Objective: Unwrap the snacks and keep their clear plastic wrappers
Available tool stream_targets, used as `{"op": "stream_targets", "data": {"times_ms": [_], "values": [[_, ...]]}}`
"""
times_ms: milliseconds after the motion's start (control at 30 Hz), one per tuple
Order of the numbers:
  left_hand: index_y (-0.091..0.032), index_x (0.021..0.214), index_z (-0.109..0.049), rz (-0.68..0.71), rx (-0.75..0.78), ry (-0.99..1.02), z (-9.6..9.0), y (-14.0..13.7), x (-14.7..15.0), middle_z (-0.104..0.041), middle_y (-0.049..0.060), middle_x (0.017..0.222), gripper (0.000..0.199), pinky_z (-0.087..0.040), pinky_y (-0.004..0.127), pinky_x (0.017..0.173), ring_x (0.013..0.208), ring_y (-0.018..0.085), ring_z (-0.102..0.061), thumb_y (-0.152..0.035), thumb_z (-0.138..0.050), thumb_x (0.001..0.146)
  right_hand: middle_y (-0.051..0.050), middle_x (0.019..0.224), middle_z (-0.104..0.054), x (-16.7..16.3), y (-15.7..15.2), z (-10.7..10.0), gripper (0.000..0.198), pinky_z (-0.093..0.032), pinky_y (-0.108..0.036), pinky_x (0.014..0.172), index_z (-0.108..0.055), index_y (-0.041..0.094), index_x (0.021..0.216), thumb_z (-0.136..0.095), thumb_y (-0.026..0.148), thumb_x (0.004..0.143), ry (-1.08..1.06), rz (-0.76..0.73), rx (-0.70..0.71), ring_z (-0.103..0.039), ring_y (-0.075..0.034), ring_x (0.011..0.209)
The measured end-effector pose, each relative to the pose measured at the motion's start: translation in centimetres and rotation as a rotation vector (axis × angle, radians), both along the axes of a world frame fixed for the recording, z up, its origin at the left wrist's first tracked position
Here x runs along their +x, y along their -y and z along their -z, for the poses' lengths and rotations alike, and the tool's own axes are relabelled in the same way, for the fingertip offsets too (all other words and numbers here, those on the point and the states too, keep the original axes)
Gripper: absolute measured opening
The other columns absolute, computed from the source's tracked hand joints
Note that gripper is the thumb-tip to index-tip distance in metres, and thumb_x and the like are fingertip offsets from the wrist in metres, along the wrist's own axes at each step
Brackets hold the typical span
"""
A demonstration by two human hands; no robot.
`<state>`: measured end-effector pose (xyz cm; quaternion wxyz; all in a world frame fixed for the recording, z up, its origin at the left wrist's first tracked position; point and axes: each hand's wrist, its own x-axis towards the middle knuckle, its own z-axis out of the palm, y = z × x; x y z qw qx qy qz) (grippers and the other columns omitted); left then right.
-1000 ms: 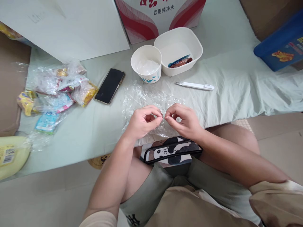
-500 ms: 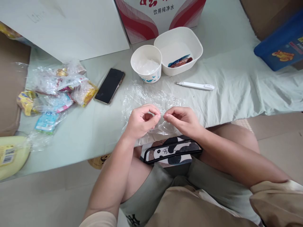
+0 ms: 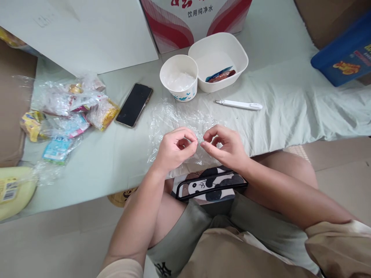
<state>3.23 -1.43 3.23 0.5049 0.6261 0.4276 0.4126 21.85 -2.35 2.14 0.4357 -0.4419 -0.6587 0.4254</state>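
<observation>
Crumpled clear plastic film [image 3: 168,114] lies on the pale green cloth, under and around both hands. My left hand [image 3: 178,148] is closed over it, thumb and forefinger pinched together; what sits between the tips is too small or too clear to make out. Just to its right, my right hand [image 3: 224,146] has its thumb and forefinger curved and slightly apart, with nothing visible between them. Beyond the film stands a white paper tub [image 3: 166,79] holding clear plastic. Touching it, a white rectangular bowl [image 3: 216,50] contains a small blue and reddish-brown packet [image 3: 220,75].
A white craft knife [image 3: 240,104] rests right of the film. Left lie a phone [image 3: 135,105] and a heap of snack wrappers [image 3: 69,104]. White boxes [image 3: 101,34] line the back; a blue container [image 3: 344,54] stands far right. A panda-print bag [image 3: 208,187] is between my knees.
My right thumb and forefinger have parted, and that hand has risen a little. My left hand keeps its pinch, shifted only slightly. The objects around have stayed put.
</observation>
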Motion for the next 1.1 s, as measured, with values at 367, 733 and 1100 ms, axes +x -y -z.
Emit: {"op": "stream_targets", "data": {"times_ms": [367,733,1100], "values": [[-0.017,0.068,-0.063,0.017,0.093,-0.077,-0.2,0.0,0.1,-0.066,0.003,0.078,0.012,-0.040,0.020,0.048,0.063,0.009,-0.055,-0.017,-0.066,0.079,-0.001,0.072,-0.067,-0.1,0.0,-0.1,0.012,-0.043,-0.021,0.053,-0.068,0.018,0.080,-0.061,0.023,0.088,0.073,-0.026,0.097,-0.059,-0.011,0.067],[-0.017,0.069,-0.064,0.124,-0.021,-0.193,-0.5,0.0,-0.6,-0.067,0.002,0.079,0.008,-0.038,0.020,0.048,0.060,0.007,-0.052,-0.015,-0.063,0.076,0.001,0.066,-0.055,0.7,-1.0,-0.7,0.015,-0.038,-0.026,0.059,-0.054,0.018,0.073,-0.047,0.027,0.083,0.162,-0.310,-0.252,-0.047,-0.011,0.061],[-0.017,0.070,-0.064,0.051,-0.066,-0.146,-0.2,-0.3,-0.7,-0.067,0.004,0.080,0.007,-0.040,0.020,0.048,0.065,0.011,-0.057,-0.019,-0.063,0.077,-0.002,0.073,-0.060,0.6,-0.9,-0.8,0.031,-0.040,-0.028,0.062,-0.061,0.016,0.085,-0.052,0.046,0.088,0.098,-0.170,-0.309,-0.053,-0.014,0.067]]}}
